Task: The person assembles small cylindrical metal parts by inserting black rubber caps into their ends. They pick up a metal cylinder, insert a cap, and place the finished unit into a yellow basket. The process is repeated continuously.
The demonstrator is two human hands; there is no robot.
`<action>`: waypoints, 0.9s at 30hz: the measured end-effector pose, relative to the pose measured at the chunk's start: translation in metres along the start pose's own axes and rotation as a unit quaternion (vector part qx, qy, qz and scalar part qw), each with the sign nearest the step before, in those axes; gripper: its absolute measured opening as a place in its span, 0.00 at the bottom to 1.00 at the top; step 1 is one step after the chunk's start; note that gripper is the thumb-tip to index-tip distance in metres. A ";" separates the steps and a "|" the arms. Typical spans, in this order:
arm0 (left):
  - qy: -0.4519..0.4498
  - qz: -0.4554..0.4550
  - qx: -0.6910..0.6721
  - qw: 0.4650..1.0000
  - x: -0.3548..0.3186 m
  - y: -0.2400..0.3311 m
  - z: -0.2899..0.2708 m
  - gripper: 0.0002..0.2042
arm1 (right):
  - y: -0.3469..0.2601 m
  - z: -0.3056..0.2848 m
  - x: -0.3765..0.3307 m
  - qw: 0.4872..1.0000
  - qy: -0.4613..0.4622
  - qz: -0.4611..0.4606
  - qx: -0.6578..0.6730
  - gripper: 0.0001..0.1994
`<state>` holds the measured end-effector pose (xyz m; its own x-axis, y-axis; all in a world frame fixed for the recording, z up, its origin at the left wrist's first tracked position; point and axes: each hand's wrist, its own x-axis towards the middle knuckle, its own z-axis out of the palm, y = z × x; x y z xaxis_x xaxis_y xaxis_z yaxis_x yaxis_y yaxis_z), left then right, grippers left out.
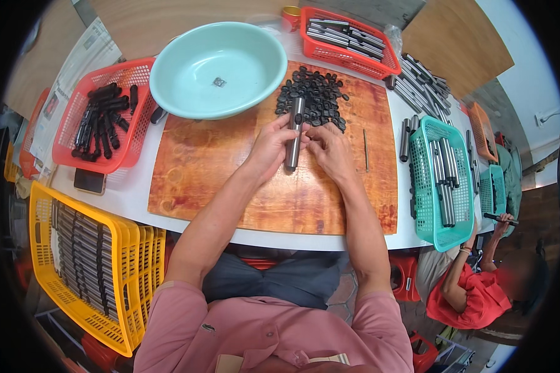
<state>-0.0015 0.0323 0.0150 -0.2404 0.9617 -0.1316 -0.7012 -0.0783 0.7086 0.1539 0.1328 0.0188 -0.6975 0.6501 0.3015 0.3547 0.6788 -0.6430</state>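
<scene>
left hand [269, 148]: fingers curled round the metal tube [294, 133], gripping its middle
right hand [330, 149]: fingertips pinched together, touching the tube's side
caps [314, 93]: black pile just past the fingertips
board [199, 168]: under both hands

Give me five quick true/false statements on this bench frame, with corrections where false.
1. The left hand holds a metal tube upright over the wooden board. True.
2. The pale green basin is full of black caps. False: it holds only one small dark piece; the black caps lie piled on the board.
3. The right hand is beside the tube, near the cap pile. True.
4. The teal basket sits at the person's left. False: it is at the right; a yellow crate is at the left.
5. The red basket at the left is empty. False: it holds dark tubes.
</scene>
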 end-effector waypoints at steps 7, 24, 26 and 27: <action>-0.004 -0.050 -0.065 0.997 0.002 0.000 -0.006 0.17 | 0.008 -0.001 -0.001 0.997 0.053 0.001 -0.063 0.07; 0.016 -0.025 -0.054 0.998 0.000 0.000 -0.003 0.15 | 0.016 0.004 -0.001 0.993 0.080 0.011 -0.086 0.08; 0.021 -0.027 -0.050 0.998 -0.001 0.001 -0.002 0.14 | 0.015 0.005 0.000 0.993 0.095 0.032 -0.057 0.09; 0.020 -0.025 -0.053 0.998 -0.001 0.001 -0.003 0.14 | 0.015 0.003 0.000 0.994 0.085 0.041 -0.049 0.09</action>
<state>-0.0036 0.0309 0.0135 -0.2277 0.9542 -0.1939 -0.7799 -0.0595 0.6230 0.1572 0.1417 0.0073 -0.5512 0.7469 0.3718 0.4710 0.6464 -0.6002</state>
